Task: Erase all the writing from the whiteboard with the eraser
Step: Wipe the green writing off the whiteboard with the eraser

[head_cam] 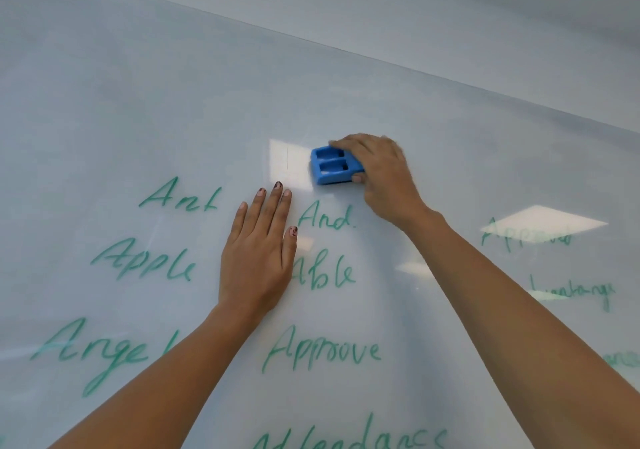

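Head view: the right hand (381,174) grips the blue eraser (332,166). Its fingers (346,143) curl over the far edge and the thumb pinches the near edge, a hold that looks meant to keep the wiping face flat on the whiteboard (138,102). The eraser sits against the board just past the left fingertips and a little to their right, directly above the word "And" (325,218). The patch around it looks bare. The right arm reaches up across the board with the wrist bent inward, which suits a sideways or downward sweep. The left hand (259,251) holds nothing. It lies palm-down on the board with the fingers straight and close together, probably to steady the person while the other arm stretches. It rests in the gap between the columns of green writing (322,350), with "Ant" (180,197) to the left of its fingers and "Able" (325,273) touching its right edge. Nearly all the words remain, including faint ones to the right of the right forearm, so the job seems barely begun. The left hand will likely have to move before the words beside it can be wiped.
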